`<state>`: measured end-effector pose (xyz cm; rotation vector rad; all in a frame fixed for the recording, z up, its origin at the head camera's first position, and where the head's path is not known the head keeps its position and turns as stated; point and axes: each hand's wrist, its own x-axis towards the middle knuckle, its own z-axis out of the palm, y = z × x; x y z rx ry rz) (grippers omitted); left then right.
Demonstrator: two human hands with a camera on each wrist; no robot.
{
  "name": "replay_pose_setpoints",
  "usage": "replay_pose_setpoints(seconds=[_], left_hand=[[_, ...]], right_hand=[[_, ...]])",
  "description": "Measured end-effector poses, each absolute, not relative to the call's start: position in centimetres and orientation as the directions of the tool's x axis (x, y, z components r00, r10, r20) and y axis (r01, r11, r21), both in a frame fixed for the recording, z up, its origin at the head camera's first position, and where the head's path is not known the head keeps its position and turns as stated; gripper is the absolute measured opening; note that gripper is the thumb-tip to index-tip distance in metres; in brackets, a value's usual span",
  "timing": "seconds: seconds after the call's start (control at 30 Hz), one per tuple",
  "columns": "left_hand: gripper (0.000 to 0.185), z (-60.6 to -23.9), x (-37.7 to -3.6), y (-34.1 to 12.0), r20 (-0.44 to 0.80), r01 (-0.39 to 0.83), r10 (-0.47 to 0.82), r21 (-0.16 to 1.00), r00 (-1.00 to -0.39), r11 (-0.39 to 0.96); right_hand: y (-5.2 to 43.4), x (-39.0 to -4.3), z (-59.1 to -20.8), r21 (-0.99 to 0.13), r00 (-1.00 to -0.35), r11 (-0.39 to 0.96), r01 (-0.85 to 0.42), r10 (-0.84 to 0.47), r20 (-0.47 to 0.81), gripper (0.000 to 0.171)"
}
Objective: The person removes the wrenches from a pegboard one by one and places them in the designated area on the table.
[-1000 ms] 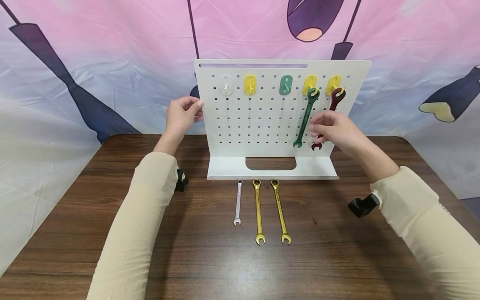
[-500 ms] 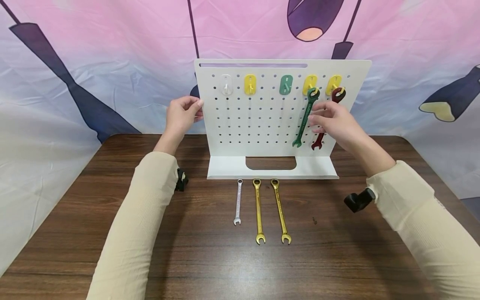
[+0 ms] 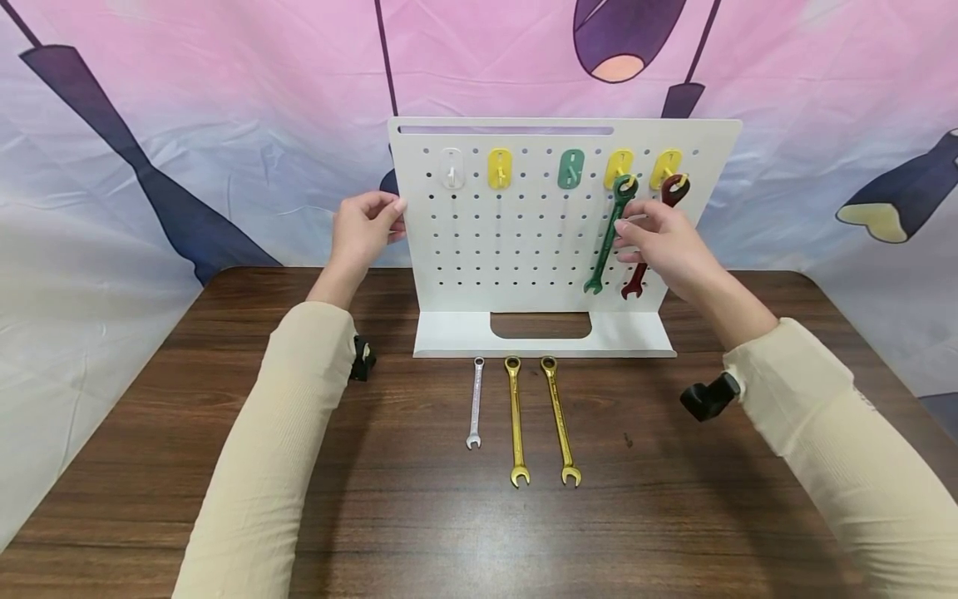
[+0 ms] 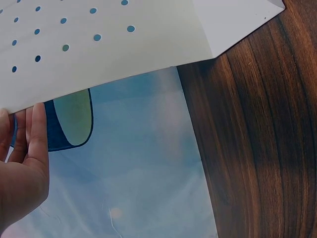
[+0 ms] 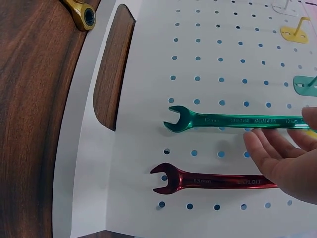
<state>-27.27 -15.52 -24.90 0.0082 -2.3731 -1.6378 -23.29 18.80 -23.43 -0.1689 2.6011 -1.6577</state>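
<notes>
A white pegboard (image 3: pixel 516 249) stands upright on the table, and my left hand (image 3: pixel 364 229) pinches its left edge. In the left wrist view, the fingers of that hand (image 4: pixel 27 153) reach behind the edge. Toward the right side, a green combination wrench (image 3: pixel 608 241) hangs by its ring end from a yellow hook (image 3: pixel 618 166). My right hand (image 3: pixel 662 241) pinches its shaft, thumb in front and fingers behind in the right wrist view. A dark red wrench (image 5: pixel 218 180) hangs beside it from the rightmost yellow hook (image 3: pixel 664 166), partly hidden by this hand.
On the brown table (image 3: pixel 419 516) in front of the board lie a small silver wrench (image 3: pixel 476 406) and two gold wrenches, the left one (image 3: pixel 516 424) and the right one (image 3: pixel 560 420). White (image 3: pixel 451 170), yellow (image 3: pixel 499 170) and green (image 3: pixel 571 170) hooks on the board carry nothing.
My right hand has moved up and slightly left, from beside the red wrench onto the green wrench's shaft. The left hand has stayed at the board's edge.
</notes>
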Motion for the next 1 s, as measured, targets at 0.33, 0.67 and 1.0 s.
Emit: replay_pose_setpoints(seconds=[0.33,0.67,1.0], left_hand=[[0.028,-24.77,-27.21,-15.52,0.207,0.139,-0.149,0.918,-0.967,0.37],[0.028,-24.83,-27.29,-15.51,0.202,0.133,-0.15,0.916,-0.968,0.378],[0.028,-24.89,-27.34,-15.58,0.2,0.13,-0.15,0.916,-0.968,0.379]], right_hand=[[18.64,-23.28,-23.77,-0.903,-0.994,0.421,-0.091,-0.091,0.057,0.039],[18.71,-23.28,-23.77,-0.897,-0.995,0.431,-0.096,-0.075,0.071,0.034],[18.94,-23.09,-23.68,-0.873,-0.993,0.475,-0.108,-0.084,0.078,0.03]])
